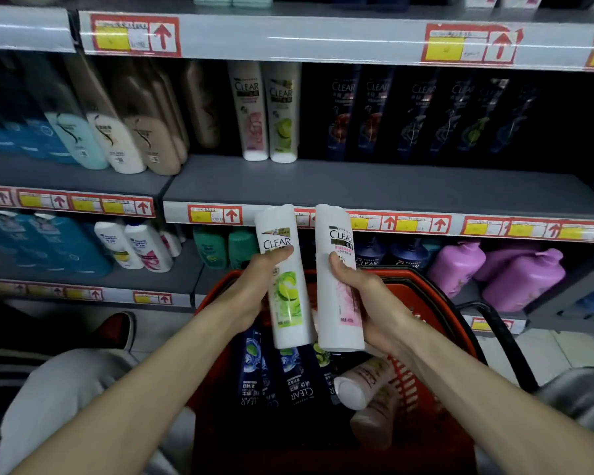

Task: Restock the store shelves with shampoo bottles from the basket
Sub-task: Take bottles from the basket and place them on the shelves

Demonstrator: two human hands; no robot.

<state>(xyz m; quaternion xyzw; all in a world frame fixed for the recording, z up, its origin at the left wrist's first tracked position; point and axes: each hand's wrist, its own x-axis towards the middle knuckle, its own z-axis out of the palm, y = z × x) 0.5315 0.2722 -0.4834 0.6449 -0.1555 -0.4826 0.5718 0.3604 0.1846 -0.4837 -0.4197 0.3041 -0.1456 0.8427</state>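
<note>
From the head camera, both hands are raised over a red basket (436, 293), each wrapped around one white CLEAR shampoo bottle held cap-up. The left hand (251, 289) grips the green-label bottle (285, 279), thumb pressed across its front just under the logo, the bottle tilted slightly to the left. The right hand (364, 296) clasps the pink-label bottle (338, 279), thumb on the front and fingers curled behind; this one stands nearly upright. The two bottles are just beside each other, close at their bases and apart at their caps, which reach up to the price strip (402, 222) on the middle shelf's front edge.

The middle shelf (374, 186) has a wide bare grey stretch along its front. Two white CLEAR bottles (268, 111), one pink and one green, stand at the back, with dark CLEAR bottles (408, 114) in a row to their right and beige bottles (151, 138) to the left across the shelf joint.

Inside the basket, below the hands, lie dark blue CLEAR bottles (288, 378) side by side and a pale pink bottle (364, 382) slanting against the right wall. A black handle (504, 337) arcs off the basket's right side. Purple bottles (515, 275) lie on the lower shelf at right.
</note>
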